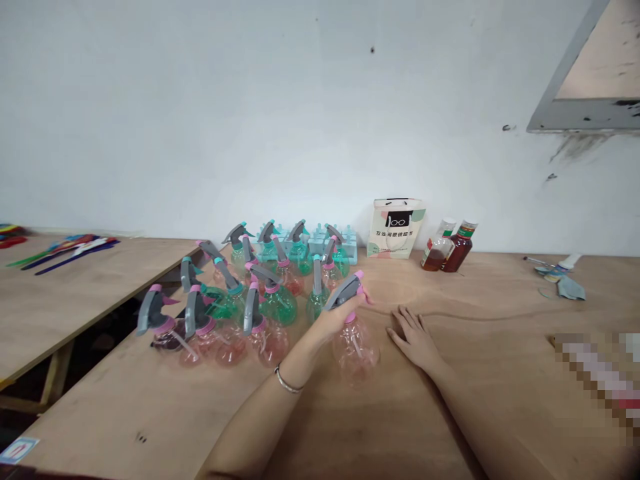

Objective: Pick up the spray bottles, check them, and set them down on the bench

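My left hand is wrapped round the neck of a clear pink spray bottle with a grey and pink trigger head. The bottle stands upright in front of me, its base at the table. To its right, my right hand lies flat on the wooden table, fingers spread, holding nothing. Left of the held bottle several more spray bottles stand in a group. Among them are a green one, a pink one and a dark purplish one.
Light blue racks stand behind the group, against the wall. A paper bag and two bottles of brown liquid are at the back. Farther right lie small items with a grey cloth. Coloured strips lie on the left table.
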Action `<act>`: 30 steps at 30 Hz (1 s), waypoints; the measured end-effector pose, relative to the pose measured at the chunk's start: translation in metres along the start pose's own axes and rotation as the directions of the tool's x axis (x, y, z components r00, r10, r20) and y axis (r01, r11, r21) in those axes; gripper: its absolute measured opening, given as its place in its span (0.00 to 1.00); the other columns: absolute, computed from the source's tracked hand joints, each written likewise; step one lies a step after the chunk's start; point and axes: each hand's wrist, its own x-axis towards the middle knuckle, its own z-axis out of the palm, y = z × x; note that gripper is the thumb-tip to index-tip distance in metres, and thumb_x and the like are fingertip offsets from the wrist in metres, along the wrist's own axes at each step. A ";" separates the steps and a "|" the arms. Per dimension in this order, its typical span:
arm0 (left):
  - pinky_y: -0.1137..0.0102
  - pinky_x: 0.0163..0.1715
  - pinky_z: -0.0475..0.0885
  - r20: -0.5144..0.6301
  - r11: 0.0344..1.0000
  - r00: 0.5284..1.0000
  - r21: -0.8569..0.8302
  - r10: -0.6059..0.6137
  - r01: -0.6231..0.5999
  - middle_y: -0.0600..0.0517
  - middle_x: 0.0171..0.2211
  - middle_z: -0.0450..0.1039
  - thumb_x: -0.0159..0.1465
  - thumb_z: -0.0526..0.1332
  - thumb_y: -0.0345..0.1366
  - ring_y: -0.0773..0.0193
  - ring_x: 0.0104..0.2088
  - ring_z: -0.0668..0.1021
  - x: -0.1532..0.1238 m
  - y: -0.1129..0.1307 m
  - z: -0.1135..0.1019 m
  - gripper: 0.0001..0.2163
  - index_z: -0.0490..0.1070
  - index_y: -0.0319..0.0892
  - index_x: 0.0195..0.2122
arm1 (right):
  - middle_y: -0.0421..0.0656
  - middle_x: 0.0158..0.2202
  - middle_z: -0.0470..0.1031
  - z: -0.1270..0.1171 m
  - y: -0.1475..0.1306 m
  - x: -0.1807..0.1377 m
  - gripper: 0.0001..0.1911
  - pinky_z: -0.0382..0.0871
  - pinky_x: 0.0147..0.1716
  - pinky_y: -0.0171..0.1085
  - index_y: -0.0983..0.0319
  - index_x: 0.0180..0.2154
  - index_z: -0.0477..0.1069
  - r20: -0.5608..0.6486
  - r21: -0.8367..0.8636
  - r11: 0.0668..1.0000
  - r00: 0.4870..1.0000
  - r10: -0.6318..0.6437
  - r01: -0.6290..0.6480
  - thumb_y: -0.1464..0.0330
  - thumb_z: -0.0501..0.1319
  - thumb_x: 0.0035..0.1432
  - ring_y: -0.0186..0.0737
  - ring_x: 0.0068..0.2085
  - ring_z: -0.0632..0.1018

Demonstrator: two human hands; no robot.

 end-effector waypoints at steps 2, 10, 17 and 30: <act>0.68 0.30 0.68 0.083 1.000 0.997 0.014 0.000 -0.001 0.49 0.35 0.77 0.58 0.65 0.48 0.64 0.29 0.75 -0.001 -0.001 -0.001 0.13 0.75 0.44 0.34 | 0.55 0.68 0.61 -0.003 -0.002 0.000 0.31 0.49 0.67 0.61 0.63 0.62 0.66 0.019 -0.021 1.000 1.000 0.003 -0.003 0.53 0.51 0.65 0.56 0.70 0.60; 0.70 0.29 0.69 -0.143 0.957 0.952 0.148 0.272 -0.251 0.52 0.23 0.70 0.63 0.60 0.55 0.67 0.24 0.71 0.001 -0.023 0.002 0.20 0.68 0.42 0.26 | 0.54 0.70 0.55 -0.016 -0.013 0.000 0.32 0.46 0.69 0.57 0.66 0.65 0.62 0.125 -0.103 0.994 0.991 0.038 -0.025 0.55 0.49 0.67 0.54 0.72 0.55; 0.73 0.22 0.64 0.106 0.989 0.990 0.102 0.094 -0.105 0.56 0.23 0.68 0.61 0.64 0.50 0.71 0.21 0.67 0.000 -0.013 0.004 0.16 0.72 0.42 0.37 | 0.54 0.70 0.56 -0.014 -0.010 0.000 0.31 0.47 0.69 0.58 0.63 0.65 0.62 0.108 -0.099 0.995 0.994 0.026 -0.016 0.54 0.49 0.67 0.54 0.71 0.56; 0.74 0.21 0.60 0.152 0.982 0.985 0.155 0.083 -0.107 0.59 0.21 0.62 0.61 0.64 0.46 0.73 0.19 0.62 -0.002 -0.011 0.007 0.14 0.70 0.40 0.37 | 0.55 0.71 0.54 -0.018 -0.014 -0.001 0.32 0.45 0.69 0.57 0.65 0.65 0.62 0.129 -0.101 0.994 0.991 0.044 -0.031 0.55 0.50 0.67 0.54 0.72 0.54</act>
